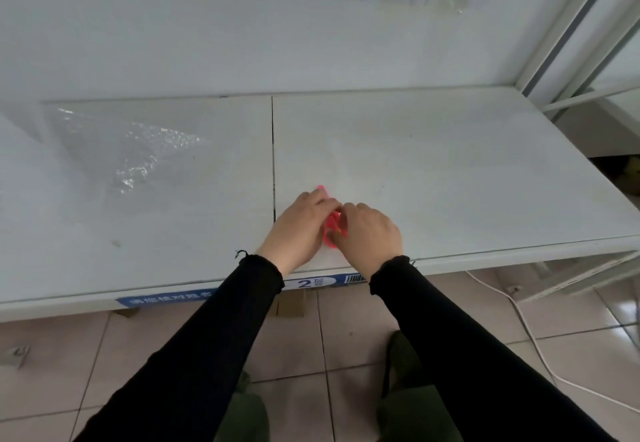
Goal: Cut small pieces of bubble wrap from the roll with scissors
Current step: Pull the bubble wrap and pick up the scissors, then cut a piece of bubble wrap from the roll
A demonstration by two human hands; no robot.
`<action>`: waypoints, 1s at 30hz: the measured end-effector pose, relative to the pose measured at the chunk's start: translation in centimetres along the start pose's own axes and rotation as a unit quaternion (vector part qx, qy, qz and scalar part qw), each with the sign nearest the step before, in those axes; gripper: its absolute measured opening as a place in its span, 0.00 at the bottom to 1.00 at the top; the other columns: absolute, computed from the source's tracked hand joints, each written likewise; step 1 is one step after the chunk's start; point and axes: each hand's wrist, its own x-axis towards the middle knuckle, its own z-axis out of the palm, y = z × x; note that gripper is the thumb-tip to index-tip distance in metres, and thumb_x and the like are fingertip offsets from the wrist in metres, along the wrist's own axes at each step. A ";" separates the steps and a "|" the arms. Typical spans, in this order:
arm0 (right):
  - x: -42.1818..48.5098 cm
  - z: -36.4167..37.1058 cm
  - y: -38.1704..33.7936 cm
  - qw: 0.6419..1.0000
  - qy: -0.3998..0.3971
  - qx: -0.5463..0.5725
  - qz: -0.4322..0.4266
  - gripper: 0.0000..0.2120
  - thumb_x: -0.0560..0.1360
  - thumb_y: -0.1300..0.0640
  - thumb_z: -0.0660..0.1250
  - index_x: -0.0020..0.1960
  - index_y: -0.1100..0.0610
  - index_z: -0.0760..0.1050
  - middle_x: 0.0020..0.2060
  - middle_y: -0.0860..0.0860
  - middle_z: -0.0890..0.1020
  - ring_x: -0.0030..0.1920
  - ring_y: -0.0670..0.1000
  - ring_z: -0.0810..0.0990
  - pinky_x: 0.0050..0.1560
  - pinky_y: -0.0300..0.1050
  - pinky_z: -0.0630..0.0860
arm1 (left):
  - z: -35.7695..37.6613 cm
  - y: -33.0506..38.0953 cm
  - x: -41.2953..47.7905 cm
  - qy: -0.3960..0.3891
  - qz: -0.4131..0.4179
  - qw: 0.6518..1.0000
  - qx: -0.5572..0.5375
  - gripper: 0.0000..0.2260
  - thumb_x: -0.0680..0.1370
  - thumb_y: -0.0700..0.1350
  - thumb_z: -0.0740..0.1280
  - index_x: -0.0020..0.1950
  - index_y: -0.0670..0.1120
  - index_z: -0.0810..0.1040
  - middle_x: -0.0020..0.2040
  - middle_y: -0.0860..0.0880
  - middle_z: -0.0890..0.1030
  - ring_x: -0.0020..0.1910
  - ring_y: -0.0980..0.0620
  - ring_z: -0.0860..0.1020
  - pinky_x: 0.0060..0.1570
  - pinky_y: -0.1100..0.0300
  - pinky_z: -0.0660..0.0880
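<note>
Pink scissors (331, 230) lie near the front edge of the white table (450, 171), mostly covered by my hands. My left hand (298, 230) is curled over their left side, and a pink tip shows past its fingers. My right hand (369, 230) grips the handle loops from the right. Both hands touch the scissors together. A clear sheet of bubble wrap (138, 150) lies flat on the left half of the table, well apart from my hands. No roll is in view.
The table top has a dark seam (273, 157) running front to back just left of my hands. A white metal frame (568, 43) rises at the right. A white cable (526, 330) trails across the tiled floor. Blue labels (311, 284) run along the table's front edge.
</note>
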 end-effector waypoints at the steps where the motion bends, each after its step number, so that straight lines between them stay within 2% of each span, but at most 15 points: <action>1: 0.1 0.2 0.1 1.000 0.005 -0.014 0.006 0.14 0.77 0.43 0.64 0.52 0.55 0.75 0.47 0.52 0.78 0.48 0.55 0.80 0.41 0.46 0.70 | 0.0 -0.1 0.2 0.001 -0.002 1.000 0.019 0.17 0.79 0.38 0.58 0.63 0.48 0.79 0.56 0.48 0.76 0.53 0.48 0.73 0.51 0.54 0.74; 4: 0.6 0.2 0.7 0.999 -0.009 -0.044 0.011 0.17 0.78 0.42 0.64 0.53 0.56 0.76 0.49 0.53 0.77 0.48 0.56 0.80 0.41 0.45 0.68 | 0.3 -0.5 0.7 -0.011 -0.002 0.997 0.078 0.21 0.78 0.41 0.53 0.63 0.50 0.80 0.60 0.47 0.76 0.57 0.45 0.73 0.52 0.50 0.74; 7: 1.0 -0.7 1.8 0.997 -0.048 -0.053 -0.025 0.15 0.76 0.44 0.66 0.50 0.56 0.77 0.47 0.52 0.74 0.47 0.56 0.78 0.43 0.45 0.67 | 0.6 -1.1 1.0 0.002 -0.030 0.993 0.111 0.15 0.79 0.38 0.62 0.62 0.51 0.80 0.65 0.48 0.76 0.63 0.44 0.71 0.57 0.50 0.70; 10: 1.4 -2.6 3.7 0.994 -0.087 -0.015 -0.058 0.13 0.73 0.46 0.71 0.47 0.55 0.78 0.48 0.50 0.74 0.44 0.53 0.75 0.44 0.46 0.69 | -0.3 -1.3 1.3 -0.003 -0.009 0.992 0.127 0.05 0.80 0.49 0.66 0.55 0.52 0.80 0.57 0.54 0.78 0.60 0.48 0.72 0.57 0.52 0.66; 12: 1.5 -4.0 4.9 0.993 -0.080 0.024 -0.083 0.10 0.71 0.49 0.73 0.47 0.54 0.78 0.50 0.49 0.76 0.44 0.53 0.77 0.46 0.47 0.73 | -1.3 -0.8 1.2 -0.029 -0.008 0.994 0.105 0.06 0.80 0.53 0.67 0.53 0.52 0.78 0.49 0.56 0.79 0.55 0.51 0.74 0.57 0.53 0.65; 13: 1.5 -4.6 5.2 0.992 -0.071 0.037 -0.093 0.09 0.71 0.50 0.73 0.47 0.54 0.78 0.49 0.48 0.77 0.45 0.53 0.78 0.47 0.48 0.74 | -1.8 -0.5 1.0 -0.041 -0.026 0.997 0.061 0.06 0.79 0.53 0.68 0.52 0.52 0.78 0.46 0.56 0.80 0.51 0.51 0.76 0.56 0.53 0.68; 15: 1.4 -5.3 5.5 0.991 -0.052 0.056 -0.109 0.07 0.73 0.53 0.72 0.48 0.53 0.77 0.46 0.48 0.79 0.45 0.51 0.79 0.46 0.46 0.74 | -2.7 0.0 0.7 -0.056 -0.092 0.989 -0.101 0.05 0.78 0.49 0.71 0.50 0.51 0.77 0.41 0.54 0.81 0.43 0.52 0.79 0.49 0.54 0.73; 17: 1.3 -5.5 5.3 0.988 -0.019 0.082 -0.130 0.06 0.74 0.56 0.71 0.50 0.53 0.79 0.46 0.47 0.80 0.43 0.48 0.79 0.44 0.42 0.74 | -3.7 0.3 0.4 -0.054 -0.150 0.950 -0.269 0.05 0.77 0.43 0.73 0.49 0.47 0.78 0.39 0.50 0.84 0.39 0.54 0.80 0.46 0.58 0.75; 19: 1.4 -5.3 4.8 0.982 0.022 0.108 -0.156 0.06 0.74 0.56 0.72 0.51 0.53 0.81 0.47 0.45 0.79 0.41 0.45 0.78 0.43 0.40 0.74 | -4.5 0.3 0.2 -0.028 -0.175 0.903 -0.390 0.05 0.77 0.38 0.73 0.49 0.40 0.79 0.40 0.45 0.86 0.40 0.53 0.83 0.49 0.61 0.78; 21: 1.6 -4.9 4.2 0.979 0.045 0.122 -0.157 0.06 0.74 0.53 0.73 0.49 0.53 0.81 0.47 0.45 0.78 0.39 0.46 0.77 0.41 0.39 0.72 | -5.2 0.3 0.2 0.011 -0.185 0.869 -0.459 0.06 0.77 0.36 0.72 0.51 0.35 0.79 0.42 0.41 0.86 0.41 0.50 0.84 0.50 0.62 0.80; 24: 2.4 -3.8 3.3 0.978 0.076 0.178 -0.081 0.09 0.73 0.49 0.73 0.43 0.53 0.77 0.43 0.47 0.80 0.40 0.50 0.78 0.40 0.47 0.73 | -5.4 -0.1 0.6 0.075 -0.180 0.826 -0.528 0.09 0.79 0.39 0.71 0.58 0.37 0.80 0.49 0.40 0.86 0.47 0.49 0.84 0.56 0.60 0.80; 25: 2.8 -3.5 3.1 0.971 0.088 0.218 -0.048 0.09 0.73 0.50 0.73 0.42 0.53 0.75 0.43 0.48 0.81 0.41 0.51 0.79 0.40 0.47 0.73 | -5.4 -0.5 0.8 0.094 -0.183 0.829 -0.521 0.11 0.79 0.40 0.71 0.60 0.40 0.79 0.51 0.41 0.86 0.49 0.50 0.84 0.56 0.61 0.79; 26: 3.3 -3.2 2.9 0.961 0.095 0.260 -0.015 0.09 0.73 0.50 0.72 0.42 0.52 0.74 0.44 0.48 0.82 0.42 0.52 0.80 0.40 0.47 0.74 | -5.3 -1.2 1.0 0.114 -0.192 0.853 -0.472 0.11 0.79 0.41 0.71 0.61 0.43 0.79 0.53 0.43 0.85 0.51 0.52 0.83 0.56 0.64 0.77; 28: 4.5 -2.5 2.7 0.944 0.090 0.317 0.034 0.09 0.75 0.49 0.71 0.48 0.51 0.73 0.49 0.48 0.82 0.46 0.52 0.80 0.39 0.44 0.73 | -4.7 -3.0 1.1 0.140 -0.216 0.927 -0.273 0.12 0.78 0.44 0.72 0.60 0.48 0.79 0.56 0.50 0.83 0.55 0.54 0.79 0.55 0.63 0.73; 30: 5.8 -1.6 2.3 0.943 0.084 0.319 0.051 0.13 0.75 0.48 0.71 0.55 0.51 0.71 0.51 0.48 0.80 0.49 0.52 0.79 0.41 0.44 0.72 | -4.0 -4.7 1.1 0.123 -0.226 0.963 -0.086 0.12 0.78 0.47 0.71 0.61 0.49 0.79 0.59 0.51 0.79 0.60 0.49 0.74 0.56 0.59 0.69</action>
